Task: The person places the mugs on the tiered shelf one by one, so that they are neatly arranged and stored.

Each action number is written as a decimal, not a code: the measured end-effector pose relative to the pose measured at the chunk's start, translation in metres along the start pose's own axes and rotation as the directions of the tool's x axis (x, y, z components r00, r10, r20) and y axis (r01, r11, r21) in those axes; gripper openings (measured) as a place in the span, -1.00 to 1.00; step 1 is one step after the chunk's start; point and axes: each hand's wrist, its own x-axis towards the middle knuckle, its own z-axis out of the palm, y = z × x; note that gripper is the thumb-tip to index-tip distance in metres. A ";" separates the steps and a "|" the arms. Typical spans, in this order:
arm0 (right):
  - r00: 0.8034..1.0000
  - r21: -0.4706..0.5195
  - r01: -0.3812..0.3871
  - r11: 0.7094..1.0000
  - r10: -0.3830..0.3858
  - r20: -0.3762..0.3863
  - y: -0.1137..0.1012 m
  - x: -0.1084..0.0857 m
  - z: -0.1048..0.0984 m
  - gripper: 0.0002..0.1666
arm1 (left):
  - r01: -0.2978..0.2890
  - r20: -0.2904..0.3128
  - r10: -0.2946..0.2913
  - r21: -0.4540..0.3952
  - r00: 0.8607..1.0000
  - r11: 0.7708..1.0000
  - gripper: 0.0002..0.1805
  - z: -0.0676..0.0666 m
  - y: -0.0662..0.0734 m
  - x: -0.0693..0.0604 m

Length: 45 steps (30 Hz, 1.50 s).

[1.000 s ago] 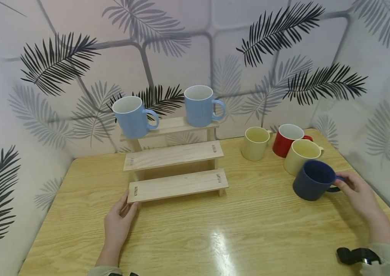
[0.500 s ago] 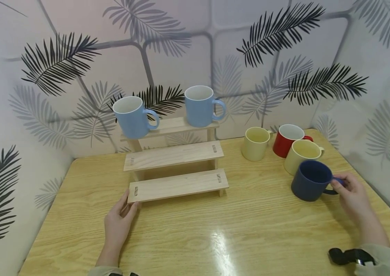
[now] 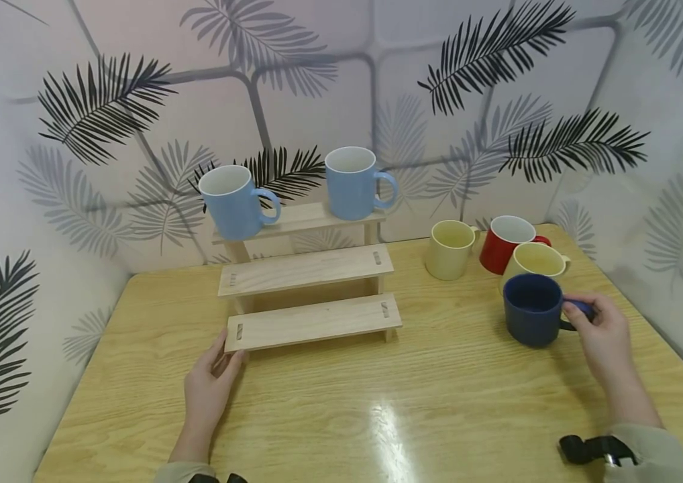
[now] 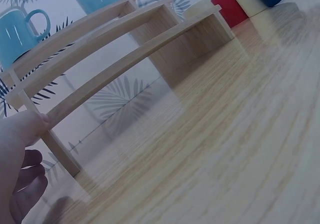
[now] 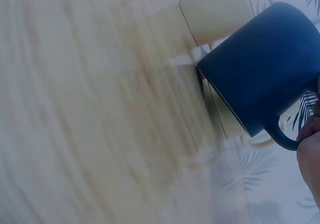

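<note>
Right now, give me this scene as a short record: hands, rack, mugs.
Left hand: holds the wooden rack by its near-left corner
Right hand: grips the dark blue mug by its handle
Dark blue mug: appears lifted off the table
Top shelf: two light blue mugs
Right of the rack: red mug, two pale yellow mugs

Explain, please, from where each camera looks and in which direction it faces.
Head: worn on the head, facing forward and down at the table, wooden shelf and navy mug; left hand, right hand and sleeves show.
Left wrist: facing low along the table toward the wooden shelf; part of the left hand shows.
Right wrist: facing the navy mug closely; part of the right hand shows.
Shared: head and left wrist both show the wooden shelf.
</note>
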 end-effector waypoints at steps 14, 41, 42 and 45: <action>0.998 -0.074 0.044 0.996 -0.041 0.041 -0.025 -0.001 0.038 -0.89 | -0.001 0.001 0.001 -0.007 1.000 1.000 -0.39 0.000 -0.001 0.000; 0.988 0.361 0.062 0.931 -0.109 0.111 -0.078 -0.018 0.138 -0.88 | 0.020 0.005 -0.020 -0.012 1.000 1.000 -0.39 0.000 0.004 -0.004; 0.987 0.377 0.060 0.924 -0.112 0.117 -0.080 -0.018 0.142 -0.87 | 0.023 0.004 -0.023 -0.009 1.000 1.000 -0.39 0.000 0.004 -0.004; 0.983 0.407 0.058 0.912 -0.124 0.137 -0.085 -0.018 0.153 -0.81 | 0.031 0.004 -0.030 -0.009 1.000 0.999 -0.38 0.000 0.004 -0.004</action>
